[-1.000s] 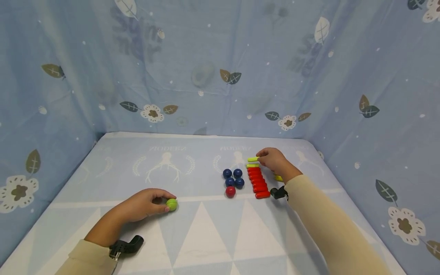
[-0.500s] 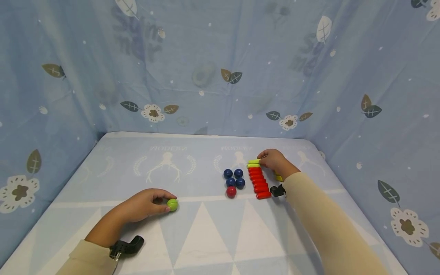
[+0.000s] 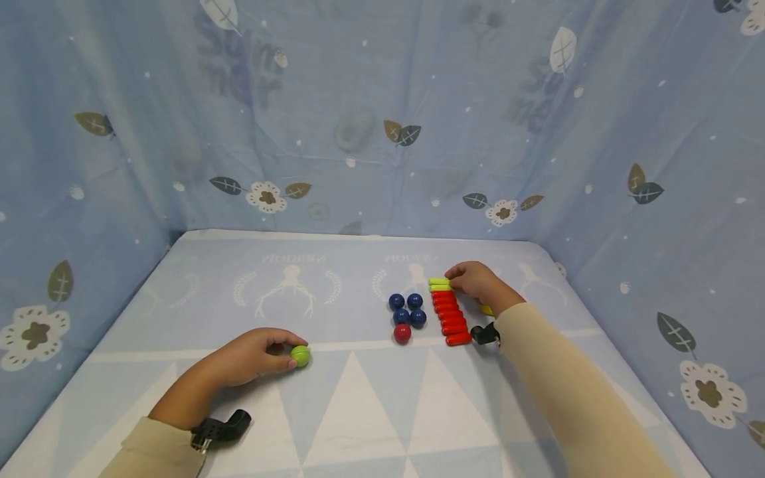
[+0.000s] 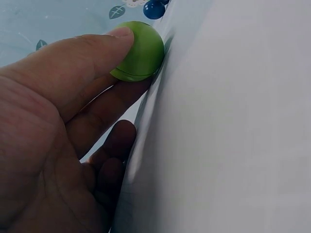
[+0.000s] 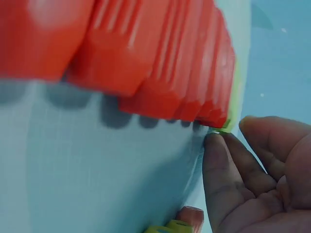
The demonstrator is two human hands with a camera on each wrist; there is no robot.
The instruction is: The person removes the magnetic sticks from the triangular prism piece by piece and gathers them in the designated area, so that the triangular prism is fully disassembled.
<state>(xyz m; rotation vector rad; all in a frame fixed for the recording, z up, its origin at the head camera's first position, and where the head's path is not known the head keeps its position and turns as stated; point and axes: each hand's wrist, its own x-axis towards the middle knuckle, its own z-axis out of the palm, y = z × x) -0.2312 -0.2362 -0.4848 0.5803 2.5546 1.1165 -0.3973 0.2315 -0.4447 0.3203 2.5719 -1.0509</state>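
At the left of the table my left hand (image 3: 251, 357) pinches a small green ball (image 3: 300, 356) between thumb and fingers. The left wrist view shows a seam round the ball (image 4: 143, 53), which is close to the table surface. On the right, my right hand (image 3: 478, 282) has its thumb and fingertips at the right end of a yellow-green stick (image 3: 439, 281). That stick lies alongside another yellow-green stick (image 3: 440, 288), at the far end of a row of ridged red sticks (image 3: 448, 315). In the right wrist view the red sticks (image 5: 167, 73) hide most of the yellow-green ones.
Several dark blue balls (image 3: 401, 317) and one red ball (image 3: 402, 333) sit left of the row. A yellow piece (image 3: 487, 310) lies partly behind the right wrist. Yellow pieces (image 5: 177, 226) and an orange-red one (image 5: 192, 217) show low in the right wrist view. Patterned curtains (image 3: 370, 133) surround the table.
My right hand has brought the far yellow-green stick nearer, down to the end of the row, closing the gap to its neighbour. The left hand and green ball have stayed put.
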